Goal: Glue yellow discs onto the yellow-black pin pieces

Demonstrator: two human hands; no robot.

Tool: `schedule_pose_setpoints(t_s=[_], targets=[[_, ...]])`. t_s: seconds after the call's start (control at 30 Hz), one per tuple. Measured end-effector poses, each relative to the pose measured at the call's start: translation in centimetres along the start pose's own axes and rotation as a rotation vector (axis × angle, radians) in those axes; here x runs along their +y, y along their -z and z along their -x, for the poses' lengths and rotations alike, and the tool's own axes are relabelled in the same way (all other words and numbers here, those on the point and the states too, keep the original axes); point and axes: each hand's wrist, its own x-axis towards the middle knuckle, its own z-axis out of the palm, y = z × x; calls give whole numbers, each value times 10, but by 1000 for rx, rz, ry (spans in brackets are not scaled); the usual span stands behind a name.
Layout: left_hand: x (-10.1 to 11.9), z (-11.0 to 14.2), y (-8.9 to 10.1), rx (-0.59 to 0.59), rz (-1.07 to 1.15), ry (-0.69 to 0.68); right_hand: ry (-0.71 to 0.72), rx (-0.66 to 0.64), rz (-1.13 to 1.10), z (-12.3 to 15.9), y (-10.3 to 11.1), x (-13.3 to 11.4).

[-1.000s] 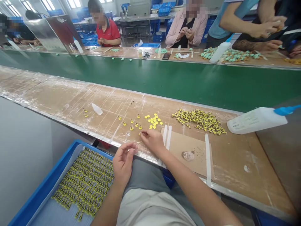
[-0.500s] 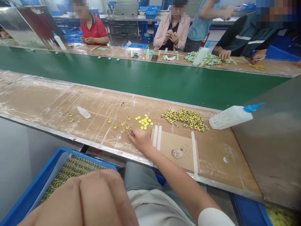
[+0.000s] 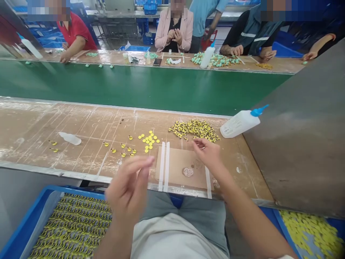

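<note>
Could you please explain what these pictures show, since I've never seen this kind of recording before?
They come from a camera worn on a person's head, looking forward and down, so the bare hands are the wearer's own: the left hand and the right hand. Both are loosely pinched; whether they hold anything tiny is too small to tell. On the brown bench lie yellow discs, a heap of yellow-and-black pieces, a cardboard sheet and a white squeeze bottle. At lower left, a blue tray holds rows of similar pieces. Other people sit beyond the green belt.
</note>
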Motion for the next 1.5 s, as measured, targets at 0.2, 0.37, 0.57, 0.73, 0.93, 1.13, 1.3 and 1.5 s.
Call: schedule_pose_setpoints(t_s=[0.2,0.37,0.57,0.73,0.93,1.13,1.3,1.5], targets=[[-130,12,-35,-275,-893,79,-34,6,83,-18,-11,54],[-161,9,-39,-290,-967,59,41,-6,104,-25,-38,53],[-158,3,-32,-351,-926,58,78,-13,84,-25,-48,59],[-158,2,-25,-338,-803,130,117,-19,45,-20,-43,63],[-157,-6,-20,-162,-566,334,119,-8,47,-14,-48,67],[-132,0,-29,-84,-165,606,117,-21,34,-14,-49,70],[-78,26,-50,-201,27,727,108,-29,32,-13,-48,68],[-19,96,-69,-1187,167,454,87,-43,12,-12,-47,67]])
